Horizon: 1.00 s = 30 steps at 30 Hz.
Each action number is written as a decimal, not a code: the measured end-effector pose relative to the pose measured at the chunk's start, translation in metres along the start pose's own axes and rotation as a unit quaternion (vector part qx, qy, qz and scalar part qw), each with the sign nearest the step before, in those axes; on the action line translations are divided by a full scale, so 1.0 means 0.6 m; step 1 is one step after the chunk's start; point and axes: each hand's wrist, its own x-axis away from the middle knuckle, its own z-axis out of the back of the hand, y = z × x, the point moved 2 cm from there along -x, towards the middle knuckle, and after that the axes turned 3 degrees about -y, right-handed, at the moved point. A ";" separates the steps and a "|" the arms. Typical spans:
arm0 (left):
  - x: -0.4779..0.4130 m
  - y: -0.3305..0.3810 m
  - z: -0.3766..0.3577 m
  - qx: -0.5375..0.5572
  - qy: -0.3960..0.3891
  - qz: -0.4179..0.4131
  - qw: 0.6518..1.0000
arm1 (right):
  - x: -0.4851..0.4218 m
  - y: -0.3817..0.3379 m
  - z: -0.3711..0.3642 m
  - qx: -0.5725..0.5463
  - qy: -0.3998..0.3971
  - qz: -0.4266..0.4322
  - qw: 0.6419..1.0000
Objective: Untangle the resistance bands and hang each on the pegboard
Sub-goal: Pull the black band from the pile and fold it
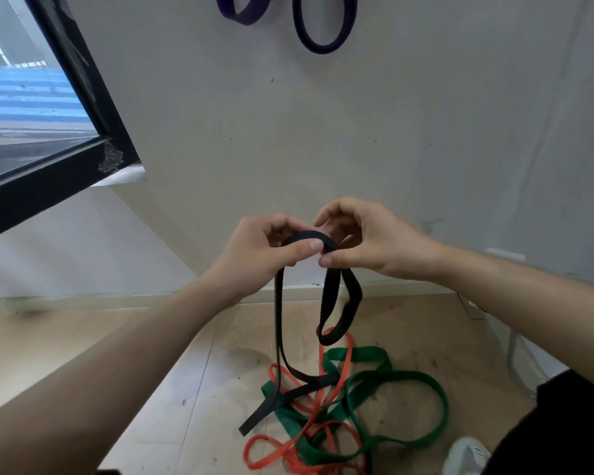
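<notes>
1. Head view, and it's the only one. The left hand [271, 250] has its thumb pressed flat on top of the black band [330, 296], with the fingers curled behind, pinching the fold.
2. The right hand [369, 241] meets it right alongside. Its thumb tip is on the same fold and its fingers are curled over the top, so it pinches too, and the two thumbs nearly touch.
3. Where's the band? It's held up in front of the wall. One short loop dangles free, and two thin strands drop to the floor and run into the pile.
4. Down there the black tail crosses the red band [248, 454] and the green band [422, 377], and all three overlap in one knot-like heap.
5. First risk: if the black band is lifted while its tail is threaded through the heap, the red and green will likely come up with it or the tangle will cinch tighter.
6. Second risk: the strands are stretchy. A hard tug that suddenly frees one could snap it back toward the hands.
7. Third risk: a twist left in the loop would probably make it hang badly on a peg.
8. Two purple bands [318, 46] already hang at the top edge. What holds them is out of frame.
9. Labels? No print shows on any band, and the pale shoe [467, 454] shows no logo I can read.
</notes>
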 end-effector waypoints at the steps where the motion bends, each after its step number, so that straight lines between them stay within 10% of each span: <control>1: 0.000 0.001 0.002 0.006 0.011 -0.004 1.000 | -0.001 0.009 0.002 0.007 -0.023 -0.011 1.000; 15: 0.013 0.008 0.047 0.020 0.174 -0.050 0.983 | -0.009 0.158 -0.013 0.155 -0.124 -0.156 0.967; 30: 0.026 0.011 0.106 0.006 0.267 -0.057 0.962 | -0.076 0.157 -0.093 -0.055 -0.040 -0.192 0.979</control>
